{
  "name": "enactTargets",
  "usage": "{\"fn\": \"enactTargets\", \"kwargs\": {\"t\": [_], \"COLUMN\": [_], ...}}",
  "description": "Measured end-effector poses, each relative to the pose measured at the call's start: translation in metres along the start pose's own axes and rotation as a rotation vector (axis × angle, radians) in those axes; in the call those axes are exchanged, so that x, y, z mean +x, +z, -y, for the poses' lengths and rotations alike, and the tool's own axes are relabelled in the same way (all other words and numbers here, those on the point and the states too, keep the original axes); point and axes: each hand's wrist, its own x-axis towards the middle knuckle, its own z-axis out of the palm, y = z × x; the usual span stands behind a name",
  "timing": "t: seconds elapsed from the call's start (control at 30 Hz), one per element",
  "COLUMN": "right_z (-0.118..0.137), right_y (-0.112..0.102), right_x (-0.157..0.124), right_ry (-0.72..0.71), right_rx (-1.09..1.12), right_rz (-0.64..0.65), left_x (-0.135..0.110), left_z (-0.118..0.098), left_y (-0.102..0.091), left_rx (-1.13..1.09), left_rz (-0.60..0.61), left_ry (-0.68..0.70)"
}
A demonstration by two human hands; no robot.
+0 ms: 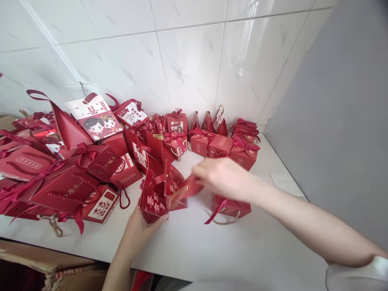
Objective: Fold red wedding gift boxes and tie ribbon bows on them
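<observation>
My left hand is at the front of the white table, its fingers and thumb around the lower part of a small red gift box with white lettering. Right behind that box stands another red gift box with a ribbon at its top. My right hand, somewhat blurred, pinches a red gift bag that is tilted and smeared by motion, a gold cord loop near its lower end. Below my right wrist sits a red box with a ribbon and a pale cord handle, partly hidden by the arm.
A heap of red gift boxes fills the left of the table. More ribboned boxes are lined up along the tiled wall. A grey panel bounds the right side. An open cardboard box is below the front edge.
</observation>
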Motion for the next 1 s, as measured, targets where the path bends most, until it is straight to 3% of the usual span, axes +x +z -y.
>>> {"fn": "enactTargets", "kwargs": {"t": [0.1,0.2,0.37,0.57,0.83,1.0], "right_z": [-0.048,-0.076,-0.085,-0.096,-0.099,-0.101], "right_y": [-0.001,0.013,0.031,0.037,0.041,0.039], "right_x": [-0.004,-0.012,-0.023,-0.037,-0.064,-0.072], "right_ry": [0.454,0.639,0.745,0.805,0.857,0.867], "right_rx": [0.015,-0.036,-0.111,0.057,0.225,0.356], "right_rz": [-0.049,-0.076,-0.005,-0.143,-0.350,-0.383], "left_x": [0.017,0.040,0.091,0.146,0.157,0.157], "left_z": [-0.007,-0.014,-0.030,-0.039,-0.021,-0.013], "left_y": [0.008,0.020,0.050,0.083,0.103,0.097], "left_rx": [0.110,0.136,0.097,0.132,0.005,-0.014], "left_rz": [0.154,0.166,0.157,0.120,0.102,0.133], "left_ry": [-0.003,0.115,0.329,0.303,0.490,0.410]}}
